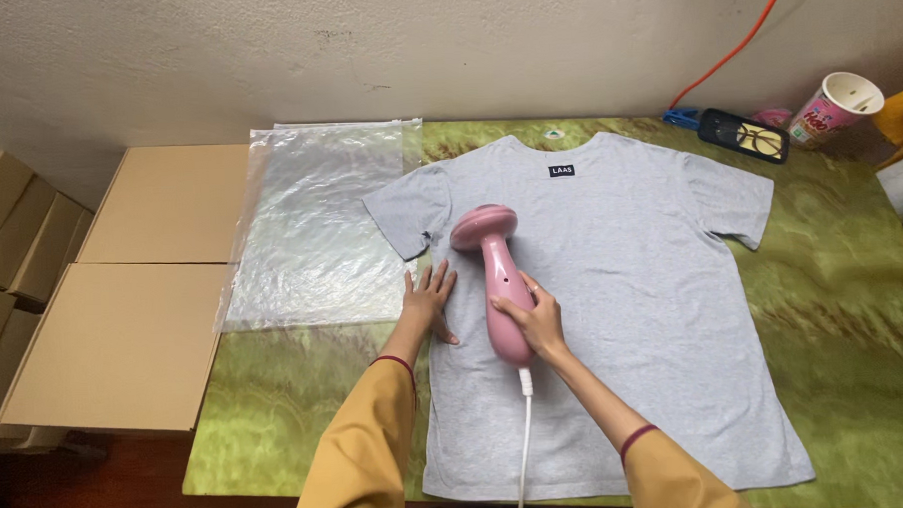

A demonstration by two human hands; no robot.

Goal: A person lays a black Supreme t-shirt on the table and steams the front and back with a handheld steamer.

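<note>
Grey cotton covers the middle of the green cloth-topped table [833,301]: a short-sleeved T-shirt [624,308] lies spread flat, collar toward the wall, sleeves out to both sides. The right hand [536,321] is wrapped around the handle of a pink handheld steamer [494,278], whose rounded head rests on or just above the shirt's chest near the left sleeve; from this angle I cannot tell whether it touches the fabric. A white cord [524,442] runs from the handle's base down toward the near edge. The left hand [428,303] lies flat, fingers spread, gripping nothing, pressed on the shirt's side edge just below the sleeve.

Beside the shirt, clear plastic bags [315,224] lie stacked and flat. Farther left sit flattened cardboard boxes [142,285]. At the far right corner are a dark case with a window [744,135], a paper cup [835,105] lying tilted, and an orange cable [735,49] climbing the wall.
</note>
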